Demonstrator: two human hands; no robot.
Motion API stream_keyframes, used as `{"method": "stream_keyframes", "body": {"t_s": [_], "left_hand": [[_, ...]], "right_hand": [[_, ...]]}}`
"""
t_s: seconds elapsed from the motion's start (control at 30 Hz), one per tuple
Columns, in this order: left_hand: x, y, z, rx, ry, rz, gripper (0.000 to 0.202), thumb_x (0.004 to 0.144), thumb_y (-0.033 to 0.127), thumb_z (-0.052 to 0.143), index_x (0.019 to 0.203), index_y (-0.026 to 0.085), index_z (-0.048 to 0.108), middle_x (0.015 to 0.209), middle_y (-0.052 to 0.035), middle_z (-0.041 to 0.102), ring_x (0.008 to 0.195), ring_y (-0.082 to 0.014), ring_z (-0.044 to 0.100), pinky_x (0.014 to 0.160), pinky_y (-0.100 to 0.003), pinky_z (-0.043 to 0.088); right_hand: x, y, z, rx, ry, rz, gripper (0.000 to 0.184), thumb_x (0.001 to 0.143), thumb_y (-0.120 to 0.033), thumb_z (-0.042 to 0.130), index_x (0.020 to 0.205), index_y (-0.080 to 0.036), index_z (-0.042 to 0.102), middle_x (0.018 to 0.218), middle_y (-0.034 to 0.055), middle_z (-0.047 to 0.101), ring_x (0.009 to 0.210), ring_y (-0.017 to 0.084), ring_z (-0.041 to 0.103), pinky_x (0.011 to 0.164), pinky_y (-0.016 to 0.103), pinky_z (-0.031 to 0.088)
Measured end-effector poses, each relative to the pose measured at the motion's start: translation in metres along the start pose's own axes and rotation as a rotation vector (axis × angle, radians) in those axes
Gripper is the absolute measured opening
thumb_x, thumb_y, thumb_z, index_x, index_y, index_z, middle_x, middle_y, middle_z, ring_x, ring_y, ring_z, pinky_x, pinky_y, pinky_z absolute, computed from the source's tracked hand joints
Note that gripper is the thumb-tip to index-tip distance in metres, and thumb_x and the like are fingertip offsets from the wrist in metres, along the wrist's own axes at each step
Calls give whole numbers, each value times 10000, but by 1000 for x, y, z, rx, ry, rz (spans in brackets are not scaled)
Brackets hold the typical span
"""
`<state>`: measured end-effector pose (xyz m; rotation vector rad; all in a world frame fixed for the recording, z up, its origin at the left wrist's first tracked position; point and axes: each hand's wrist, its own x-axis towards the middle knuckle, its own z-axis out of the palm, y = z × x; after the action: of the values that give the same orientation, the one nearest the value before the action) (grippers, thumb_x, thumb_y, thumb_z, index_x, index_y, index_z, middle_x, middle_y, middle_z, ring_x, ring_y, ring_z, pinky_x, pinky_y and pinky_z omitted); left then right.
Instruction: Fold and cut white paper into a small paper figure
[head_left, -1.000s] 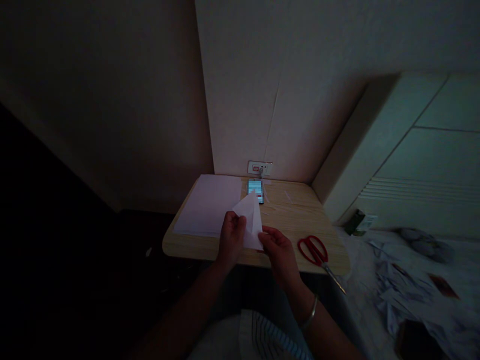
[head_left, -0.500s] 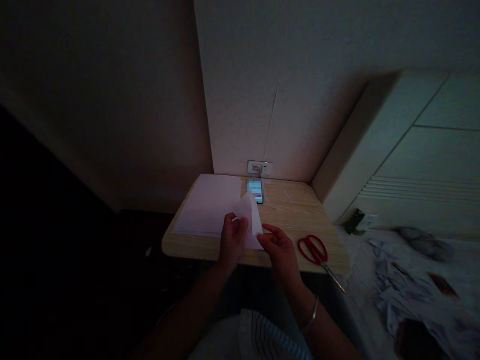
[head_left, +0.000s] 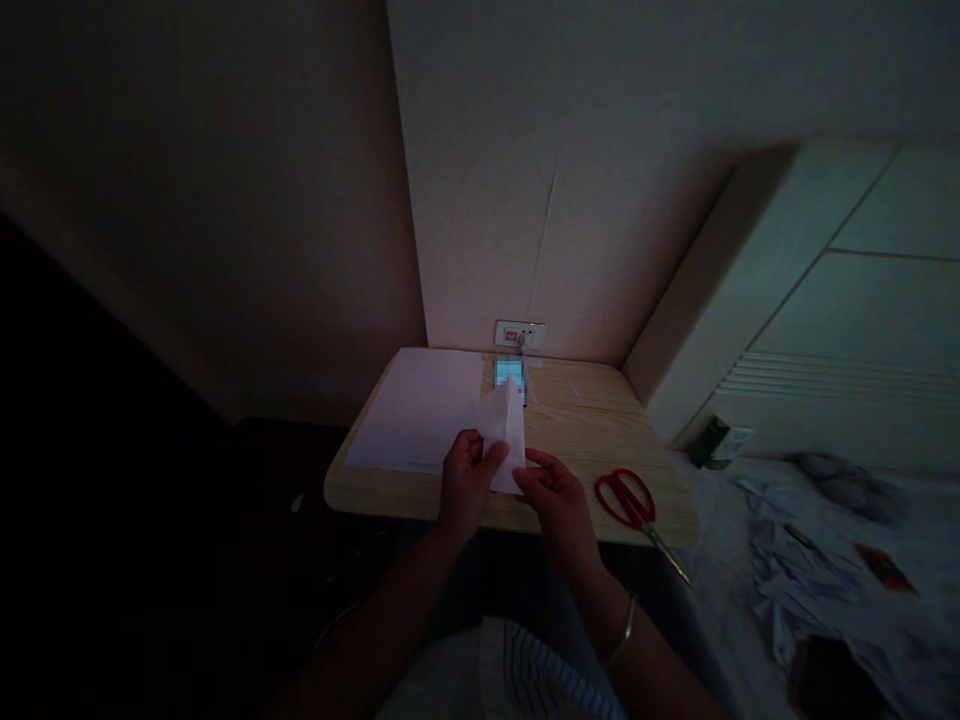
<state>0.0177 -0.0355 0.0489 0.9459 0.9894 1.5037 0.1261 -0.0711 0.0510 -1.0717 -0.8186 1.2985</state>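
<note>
Centrally, one folded paper (head_left: 504,432), white and coming to a point at 12 o'clock, held up just above the near edge of the table (head_left: 592,440). Left hand (head_left: 466,482): closed on the paper's 8 o'clock edge, thumb on the front face. Right hand (head_left: 556,500): fingertips pinched on the bottom corner at 5 o'clock; a thin bracelet (head_left: 622,630) on that wrist. Stack of white sheets (head_left: 416,408): flat on the table at 10 o'clock from the held piece, touching the wall side. Phone (head_left: 510,373): screen lit, lying at 12 o'clock, its lower part hidden behind the paper's tip. Wall socket (head_left: 519,334): on the wall directly beyond the phone. Scissors (head_left: 631,503): red handles, at 3 o'clock from the hands, blades jutting over the table edge. Paper scraps (head_left: 802,580): scattered on the pale surface far off at 4 o'clock, dim and blurred.
</note>
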Motion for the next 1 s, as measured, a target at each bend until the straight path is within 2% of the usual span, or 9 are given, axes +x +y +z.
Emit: {"method": "stream_keyframes", "body": {"t_s": [0.1,0.23,0.43,0.6,0.87,1.0], "left_hand": [[2,1,1,8,43,53,269,696,301,678,766,181,447,586,86,494,508,-58,458,484,-161,361],[2,3,2,5,7,58,267,731,320,648,816,194,429,626,70,545,507,-65,472,474,-163,363],[-2,3,3,-161,22,-83,363,688,367,686,930,160,512,745,6,629,590,-98,554,548,-202,419],[-6,1,4,-168,-79,-213,370,685,436,682,854,111,631,741,-55,671,650,-151,604,640,-262,448],[-12,6,9,-224,-11,-251,374,675,455,685,828,118,626,694,-28,625,605,-125,562,574,-234,422],[-8,7,3,-102,-38,-156,347,716,455,644,821,125,624,650,1,588,570,-109,513,550,-222,395]], "right_hand": [[-4,0,3,-39,-46,4,294,734,-387,665,940,-180,634,728,9,651,644,142,587,608,267,484],[-6,2,6,-78,-77,-11,305,685,-325,723,934,-175,627,620,-18,632,576,124,573,578,243,464],[-4,2,7,22,-26,90,235,649,-316,747,789,-161,639,620,-5,659,545,113,591,580,250,492],[-4,3,6,81,-21,119,258,608,-330,780,745,-165,636,613,-11,664,532,112,603,578,245,499],[-5,10,3,75,-37,152,269,639,-389,758,704,-163,628,630,9,670,544,129,612,591,270,521],[-1,8,-2,-57,-56,131,289,648,-430,738,645,-166,621,597,22,660,533,147,600,565,284,509]]}}
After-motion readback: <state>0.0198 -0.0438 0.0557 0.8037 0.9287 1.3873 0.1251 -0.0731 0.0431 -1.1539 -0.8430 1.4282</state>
